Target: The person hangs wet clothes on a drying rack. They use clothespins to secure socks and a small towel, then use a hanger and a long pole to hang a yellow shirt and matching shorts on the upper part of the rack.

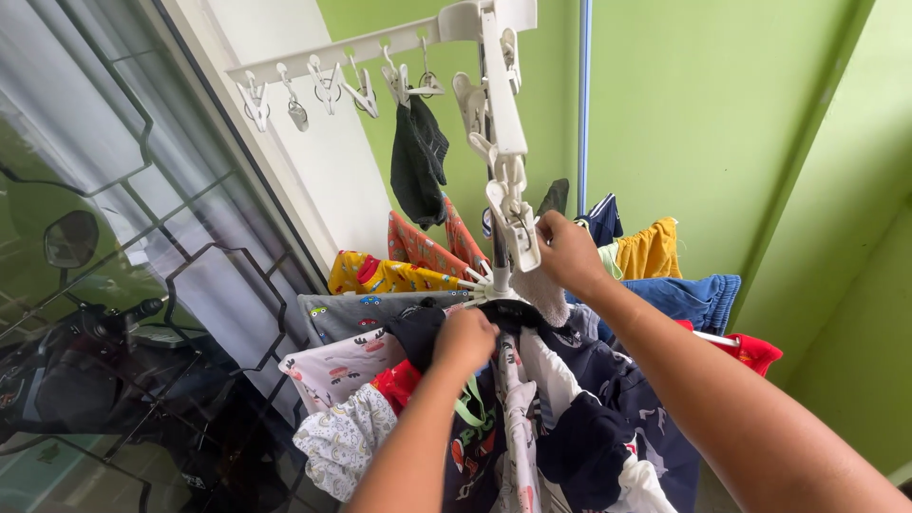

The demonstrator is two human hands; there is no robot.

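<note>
The right hand (567,252) is closed around the lower end of a white peg (518,233) and a pale sock (543,293) that hangs just under it, a little right of the middle of the view. The peg belongs to a white plastic hanger arm (501,85) that rises toward 12 o'clock. A second arm (332,55) with empty pegs goes out toward 10 o'clock, and one dark sock (418,161) hangs from it.

The left hand (465,339), at 7 o'clock from the right hand, is shut in a fist on dark cloth (418,328) at the top of the pile of laundry.

Below and around the hands a drying rack carries many small garments: a yellow printed piece (385,275) at 9 o'clock, a grey one with cars (351,313), a mustard piece (651,249) and blue shorts (693,299) at 3 o'clock, a red one (755,353) beyond.

The walls (684,114) are light green. At the left stands a glass door (114,285) with a black metal grille; a motorbike (66,370) is seen through it.
</note>
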